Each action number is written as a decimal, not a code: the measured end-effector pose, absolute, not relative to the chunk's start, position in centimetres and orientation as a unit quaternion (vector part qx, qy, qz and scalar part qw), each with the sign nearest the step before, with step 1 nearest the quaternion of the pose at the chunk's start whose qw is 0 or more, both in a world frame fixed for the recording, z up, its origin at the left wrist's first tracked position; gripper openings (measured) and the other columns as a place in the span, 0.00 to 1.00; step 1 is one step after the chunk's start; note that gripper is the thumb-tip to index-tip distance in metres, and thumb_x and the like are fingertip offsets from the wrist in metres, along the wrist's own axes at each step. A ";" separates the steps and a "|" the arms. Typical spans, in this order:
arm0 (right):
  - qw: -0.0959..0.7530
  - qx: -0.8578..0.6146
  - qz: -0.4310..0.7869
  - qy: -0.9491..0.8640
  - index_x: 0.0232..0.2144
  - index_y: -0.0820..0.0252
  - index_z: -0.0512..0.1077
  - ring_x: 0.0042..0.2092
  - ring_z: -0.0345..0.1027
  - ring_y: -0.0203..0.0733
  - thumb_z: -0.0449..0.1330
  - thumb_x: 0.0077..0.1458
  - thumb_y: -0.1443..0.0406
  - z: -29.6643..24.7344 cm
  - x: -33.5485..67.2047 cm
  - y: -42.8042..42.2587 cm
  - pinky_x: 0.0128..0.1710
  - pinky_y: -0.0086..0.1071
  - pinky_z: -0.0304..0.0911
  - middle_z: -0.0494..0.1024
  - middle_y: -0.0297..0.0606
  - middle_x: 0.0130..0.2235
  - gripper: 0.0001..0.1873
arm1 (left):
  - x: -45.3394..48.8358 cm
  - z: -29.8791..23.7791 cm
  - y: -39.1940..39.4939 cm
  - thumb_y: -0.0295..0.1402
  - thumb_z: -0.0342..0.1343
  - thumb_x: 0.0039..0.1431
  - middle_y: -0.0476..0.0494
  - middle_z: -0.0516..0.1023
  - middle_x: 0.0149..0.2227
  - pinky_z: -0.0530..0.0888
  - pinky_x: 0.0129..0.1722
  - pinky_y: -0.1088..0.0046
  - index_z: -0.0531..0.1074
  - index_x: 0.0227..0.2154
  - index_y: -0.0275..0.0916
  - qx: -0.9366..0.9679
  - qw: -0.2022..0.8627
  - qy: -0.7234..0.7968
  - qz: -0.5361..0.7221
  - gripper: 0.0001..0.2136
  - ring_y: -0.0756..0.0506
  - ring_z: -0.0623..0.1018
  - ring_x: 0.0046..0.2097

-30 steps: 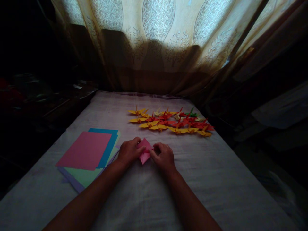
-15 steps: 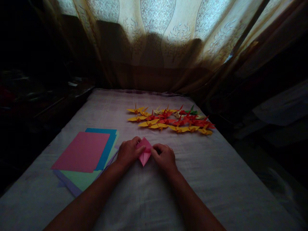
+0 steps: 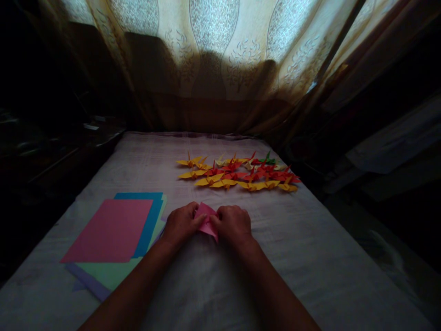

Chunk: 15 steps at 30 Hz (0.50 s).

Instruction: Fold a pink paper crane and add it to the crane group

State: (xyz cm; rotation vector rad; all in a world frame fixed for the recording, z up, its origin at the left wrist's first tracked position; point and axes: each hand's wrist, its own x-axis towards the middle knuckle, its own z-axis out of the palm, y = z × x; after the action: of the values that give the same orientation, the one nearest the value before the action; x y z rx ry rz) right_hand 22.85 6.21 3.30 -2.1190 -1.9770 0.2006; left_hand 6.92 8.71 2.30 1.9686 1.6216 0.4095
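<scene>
A small folded piece of pink origami paper (image 3: pixel 207 226) is held between my two hands, over the middle of the cloth-covered surface. My left hand (image 3: pixel 183 223) grips its left side, the thumb lying across the front. On the right side my right hand (image 3: pixel 234 223) pinches the paper, its thumb close to the left thumb. One pointed corner hangs down to the lower right. Fingers behind the paper are partly hidden. To the left of my left hand lies a stack of paper with a pink sheet (image 3: pixel 112 230) on top.
Several folded paper cranes (image 3: pixel 237 172) in yellow, red, cream and green stand in rows beyond my hands. Under the pink sheet are blue paper (image 3: pixel 146 230), pale green and purple sheets. A pale checked cloth (image 3: pixel 148 156) covers the surface; a curtain (image 3: pixel 213 78) hangs behind it.
My right thumb has moved inward onto the front of the pink paper. The paper has turned from a flat, upright diamond to a bent, tilted shape. The view has shifted slightly.
</scene>
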 end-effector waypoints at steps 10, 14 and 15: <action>0.172 -0.682 0.121 -0.700 0.33 0.51 0.80 0.35 0.73 0.41 0.60 0.56 0.62 3.4 23.2 5.9 0.32 0.30 0.58 0.81 0.37 0.36 0.07 | 7.0 1.8 8.9 0.39 0.52 0.63 0.47 0.81 0.35 0.62 0.31 0.74 0.74 0.36 0.41 0.737 0.244 0.614 0.144 0.09 0.45 0.78 0.36; 0.201 -0.668 0.193 -0.690 0.28 0.51 0.81 0.31 0.72 0.39 0.58 0.57 0.61 3.5 24.1 6.2 0.28 0.28 0.55 0.82 0.34 0.29 0.12 | 7.1 1.7 8.9 0.39 0.52 0.63 0.47 0.81 0.34 0.62 0.31 0.74 0.74 0.36 0.42 0.736 0.240 0.619 0.133 0.09 0.45 0.78 0.36; 0.205 -0.669 0.214 -0.682 0.26 0.51 0.80 0.30 0.72 0.38 0.57 0.57 0.61 3.5 24.3 6.3 0.27 0.28 0.55 0.81 0.34 0.28 0.13 | 7.1 1.8 8.9 0.39 0.52 0.62 0.47 0.81 0.34 0.62 0.31 0.74 0.74 0.37 0.42 0.737 0.237 0.619 0.132 0.09 0.45 0.78 0.36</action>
State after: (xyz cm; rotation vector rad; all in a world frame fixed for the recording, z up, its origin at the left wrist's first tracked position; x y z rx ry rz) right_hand 24.32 6.29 3.47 -1.8644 -1.9004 0.5960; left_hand 7.11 8.92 1.77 2.0203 1.6981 0.3613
